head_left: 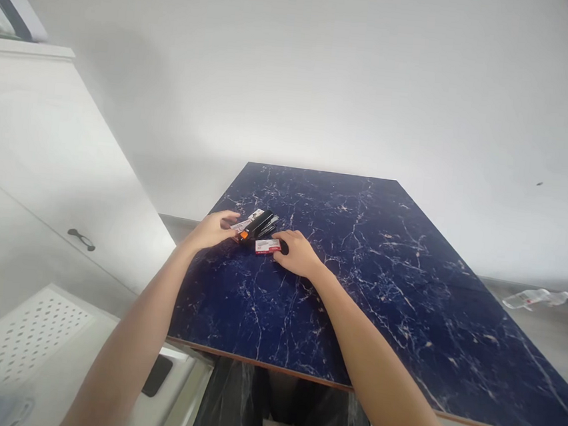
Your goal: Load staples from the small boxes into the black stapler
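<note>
On the near left part of the dark blue marbled table point(386, 303) lies a black stapler point(261, 224) with an orange end. A pale printed packet point(249, 222) shows along its left side. My left hand point(214, 230) is curled at the left end of these, thumb and fingers closed on the packet's edge. My right hand point(297, 253) grips the right end of a small red-and-white box point(267, 245) between thumb and fingers, just in front of the stapler. The box's printing is too small to read.
A white cabinet point(51, 170) with a dark handle stands left of the table. Below it is a white perforated surface point(21, 335). Clear plastic bottles point(531, 298) lie beyond the table's right edge. A white wall point(327, 76) rises behind the table.
</note>
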Demonstrator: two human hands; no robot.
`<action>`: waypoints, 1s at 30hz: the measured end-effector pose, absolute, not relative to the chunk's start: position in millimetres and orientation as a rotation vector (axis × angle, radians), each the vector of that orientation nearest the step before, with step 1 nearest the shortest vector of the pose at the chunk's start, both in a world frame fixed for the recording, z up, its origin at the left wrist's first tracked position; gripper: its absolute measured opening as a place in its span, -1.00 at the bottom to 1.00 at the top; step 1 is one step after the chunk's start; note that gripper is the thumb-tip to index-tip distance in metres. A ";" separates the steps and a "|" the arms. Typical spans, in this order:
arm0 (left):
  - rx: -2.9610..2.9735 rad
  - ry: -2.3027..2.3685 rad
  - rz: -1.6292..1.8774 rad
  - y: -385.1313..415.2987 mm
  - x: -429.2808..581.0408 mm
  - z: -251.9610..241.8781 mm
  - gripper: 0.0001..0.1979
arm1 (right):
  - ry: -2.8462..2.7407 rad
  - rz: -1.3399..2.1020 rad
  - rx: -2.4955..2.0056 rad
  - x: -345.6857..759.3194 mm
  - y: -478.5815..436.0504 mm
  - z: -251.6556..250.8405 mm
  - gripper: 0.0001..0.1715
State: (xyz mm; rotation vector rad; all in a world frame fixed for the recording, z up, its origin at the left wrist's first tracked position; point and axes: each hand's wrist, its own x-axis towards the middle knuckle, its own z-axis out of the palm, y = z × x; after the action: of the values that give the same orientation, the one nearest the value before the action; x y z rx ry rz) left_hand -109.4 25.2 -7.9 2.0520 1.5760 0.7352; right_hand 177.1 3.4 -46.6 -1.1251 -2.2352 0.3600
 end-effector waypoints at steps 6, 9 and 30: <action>2.079 1.452 0.625 20.3 -106.8 -3.8 -0.54 | -2.204 0.387 -1.133 177.2 3.4 -47.4 -0.46; 2.124 1.596 0.703 18.2 -107.5 -0.8 -0.57 | -2.165 0.437 -1.154 178.9 5.7 -47.4 -0.45; 2.475 1.661 0.617 -2.6 -67.2 9.1 -0.54 | -1.934 0.638 -1.158 185.1 16.8 -54.5 -0.56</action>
State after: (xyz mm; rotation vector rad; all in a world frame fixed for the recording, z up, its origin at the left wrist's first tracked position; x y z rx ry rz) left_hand -67.2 -2.6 9.1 2.4746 1.6608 0.6166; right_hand 185.1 16.8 -54.5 -1.1576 -1.9341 0.6384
